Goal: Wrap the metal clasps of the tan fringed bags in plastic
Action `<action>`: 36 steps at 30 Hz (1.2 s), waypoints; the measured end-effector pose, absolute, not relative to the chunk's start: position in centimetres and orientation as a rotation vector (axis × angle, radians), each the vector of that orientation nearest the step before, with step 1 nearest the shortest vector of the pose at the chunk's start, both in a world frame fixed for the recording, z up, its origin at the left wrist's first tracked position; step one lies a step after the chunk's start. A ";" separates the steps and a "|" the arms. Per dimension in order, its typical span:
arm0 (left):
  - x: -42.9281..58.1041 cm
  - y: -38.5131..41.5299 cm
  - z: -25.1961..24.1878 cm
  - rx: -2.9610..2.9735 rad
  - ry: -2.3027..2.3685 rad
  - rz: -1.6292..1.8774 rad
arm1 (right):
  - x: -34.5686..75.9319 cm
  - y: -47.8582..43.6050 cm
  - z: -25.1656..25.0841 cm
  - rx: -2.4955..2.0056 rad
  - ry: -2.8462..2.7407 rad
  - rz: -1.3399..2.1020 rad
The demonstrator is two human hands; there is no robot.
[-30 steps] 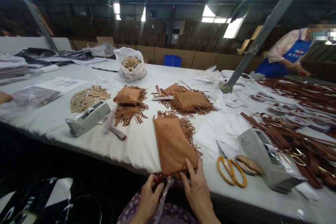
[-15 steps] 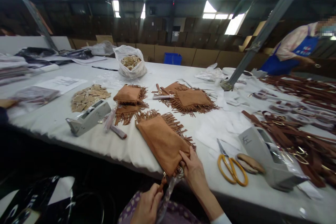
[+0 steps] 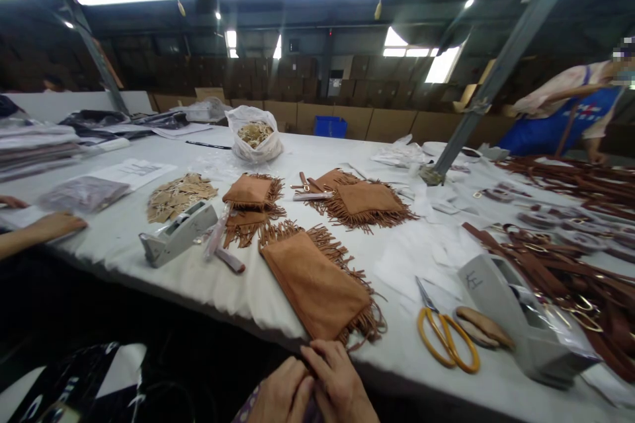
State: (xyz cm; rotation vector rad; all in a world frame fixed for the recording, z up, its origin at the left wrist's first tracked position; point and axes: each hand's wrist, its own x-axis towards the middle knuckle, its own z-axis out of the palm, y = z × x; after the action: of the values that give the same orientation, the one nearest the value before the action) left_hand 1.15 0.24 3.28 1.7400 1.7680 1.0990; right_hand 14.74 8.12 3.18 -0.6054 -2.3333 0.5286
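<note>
A tan fringed suede bag [image 3: 315, 284] lies flat by the table's near edge, its fringe spread along the far and right sides. Just below its near corner, my left hand [image 3: 280, 391] and my right hand [image 3: 337, 380] meet with fingers closed. Whatever they pinch between them is hidden by the fingers. My right fingertips are at the bag's near corner; whether they touch it I cannot tell. Farther back lie more fringed bags: a stacked pair [image 3: 248, 192] and another group [image 3: 370, 201] with a wrapped strap.
Yellow-handled scissors [image 3: 446, 337] lie right of the bag, beside a grey tape dispenser [image 3: 520, 324]. A second dispenser [image 3: 181, 234] stands left, near tan scraps [image 3: 181, 197]. Brown straps [image 3: 560, 264] cover the right side. Another person's hand [image 3: 57, 226] rests at the left edge.
My right hand has left the bag's right corner and come down beside my left hand. The zipper pull and plastic-wrapped piece are out of sight. Another person's arm has appeared at the left.
</note>
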 end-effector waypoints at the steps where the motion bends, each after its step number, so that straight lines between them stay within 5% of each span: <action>1: 1.2 0.5 4.0 1.794 1.672 1.087 | 14.3 8.2 3.3 -0.569 -2.320 0.558; 15: 2.5 7.6 3.5 2.332 1.184 1.002 | 19.9 9.6 3.9 -1.103 -1.780 0.866; 26: 4.5 10.1 1.9 2.728 1.219 0.849 | 21.6 9.5 4.2 -1.298 -1.738 0.824; 36: 7.1 11.2 0.7 2.141 1.724 1.135 | 35.5 17.9 4.3 -1.816 -1.775 -0.090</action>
State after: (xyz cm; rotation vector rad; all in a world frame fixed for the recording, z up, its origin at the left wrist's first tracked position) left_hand 7.13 11.16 0.65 2.1413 1.7236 1.1345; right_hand 35.48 17.85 4.27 -1.8157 -1.7749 -0.0902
